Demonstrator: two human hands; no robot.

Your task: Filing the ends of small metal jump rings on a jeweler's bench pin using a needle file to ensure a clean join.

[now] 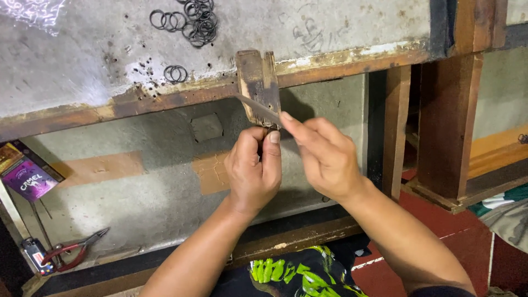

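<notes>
My left hand (253, 168) is closed with its thumb up, pinching something small against the lower end of a worn wooden block (257, 82) fixed to the bench edge; what it pinches is hidden. My right hand (324, 154) grips a thin flat metal file (256, 106) that runs up and left across the block's face. Both hands touch just below the block.
Several dark metal rings (195, 22) lie on the grey bench top (82, 60), with two more rings (175, 73) near its wooden edge. Red-handled pliers (74, 250), a lighter (37, 256) and a small purple box (27, 176) sit lower left. A wooden post (448, 121) stands right.
</notes>
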